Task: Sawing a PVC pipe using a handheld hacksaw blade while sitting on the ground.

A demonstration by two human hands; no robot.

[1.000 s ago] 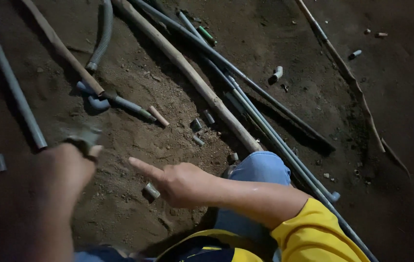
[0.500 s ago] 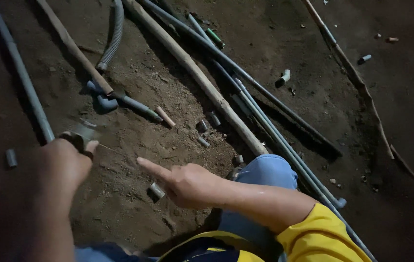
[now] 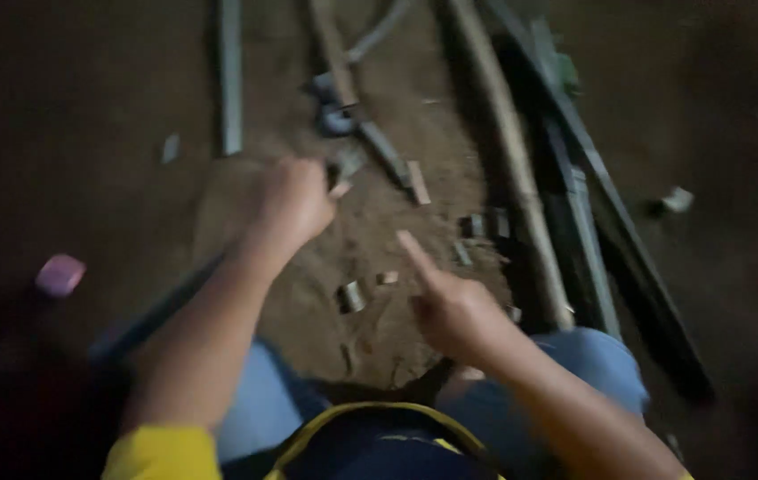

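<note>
Pipe piece lies on the dirt floor between my hands, long axis slanted; right hand, index pointing, nearer. Left hand fisted round a small grey fitting.

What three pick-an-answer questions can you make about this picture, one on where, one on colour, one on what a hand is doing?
1. Where does the pink thing lie?
A. far left on the ground
B. on the right knee
C. on the pipes

2. What colour are the sleeves?
A. red
B. yellow
C. white

3. What is the right hand doing?
A. gripping a pipe
B. lying flat
C. pointing one finger

Answers: 1 A, it sits on the dark ground left of the left hand. 2 B, the cuff shows yellow. 3 C, its forefinger sticks out, holding nothing.
</note>
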